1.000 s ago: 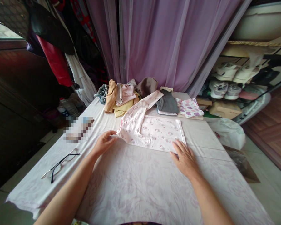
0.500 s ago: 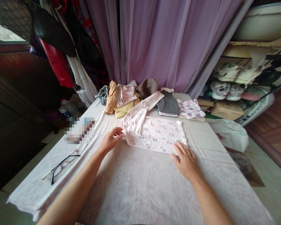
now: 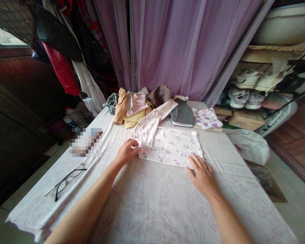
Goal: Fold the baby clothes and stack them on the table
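Note:
A pale pink printed long-sleeved top (image 3: 170,145) lies on the cloth-covered table (image 3: 167,203), its body partly folded. One sleeve reaches up and right toward the dark grey folded garment (image 3: 183,112). My left hand (image 3: 128,150) pinches the top's near left edge between thumb and fingers. Flat on the near right corner, at the hem, rests my right hand (image 3: 200,173), its fingers spread and holding nothing.
A heap of crumpled clothes (image 3: 132,108) lies at the table's far left. A heart-print folded cloth (image 3: 207,118) sits at the far right. Eyeglasses (image 3: 63,181) and a blurred-out object (image 3: 87,142) lie on the left. Behind hangs a purple curtain (image 3: 173,44); shoes (image 3: 244,98) fill a rack at right.
My left hand has moved slightly right, bringing the pinched edge of the top inward. My right hand stays in place on the hem.

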### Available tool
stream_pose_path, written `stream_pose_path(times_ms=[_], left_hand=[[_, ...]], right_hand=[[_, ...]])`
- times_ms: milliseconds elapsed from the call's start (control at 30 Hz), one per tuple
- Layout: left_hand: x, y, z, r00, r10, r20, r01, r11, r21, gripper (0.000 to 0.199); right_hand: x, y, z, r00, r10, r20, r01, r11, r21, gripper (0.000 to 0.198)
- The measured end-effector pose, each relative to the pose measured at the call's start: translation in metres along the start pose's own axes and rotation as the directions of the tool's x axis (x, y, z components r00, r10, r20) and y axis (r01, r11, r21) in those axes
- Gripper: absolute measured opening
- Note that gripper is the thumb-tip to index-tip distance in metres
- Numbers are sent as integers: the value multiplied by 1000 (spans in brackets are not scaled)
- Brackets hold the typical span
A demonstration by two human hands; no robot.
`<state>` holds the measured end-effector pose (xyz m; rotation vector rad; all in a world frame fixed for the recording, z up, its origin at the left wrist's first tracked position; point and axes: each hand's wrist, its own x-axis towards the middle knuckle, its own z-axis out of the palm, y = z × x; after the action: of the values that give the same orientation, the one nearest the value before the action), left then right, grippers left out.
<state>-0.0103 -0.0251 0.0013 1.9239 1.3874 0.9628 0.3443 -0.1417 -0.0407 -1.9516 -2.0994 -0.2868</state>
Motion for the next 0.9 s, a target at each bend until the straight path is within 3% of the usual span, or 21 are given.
stream_pose_path(times_ms=[167, 400, 600, 767, 900], left_hand=[[-3, 10, 0, 998, -54, 42, 51, 997, 63, 19], [-3, 20, -9, 992, -88, 90, 83, 995, 55, 33], [-3, 25, -30, 971, -142, 190, 184, 955, -231, 52], [-9, 11, -47, 946, -233, 225, 296, 905, -305, 55], [-10, -8, -56, 948, -269, 169, 301, 931, -207, 58]], right_hand=[[0, -1, -1, 1000, -8, -18, 8, 1000, -3, 45], [0, 0, 0, 1000, -13, -20, 13, 1000, -5, 45], [-1, 0, 1, 1000, 1, -23, -1, 1000, 4, 46], [0, 0, 0, 1000, 0, -12, 0, 1000, 3, 47], [0, 0, 0, 1000, 1, -5, -1, 1000, 16, 47]])
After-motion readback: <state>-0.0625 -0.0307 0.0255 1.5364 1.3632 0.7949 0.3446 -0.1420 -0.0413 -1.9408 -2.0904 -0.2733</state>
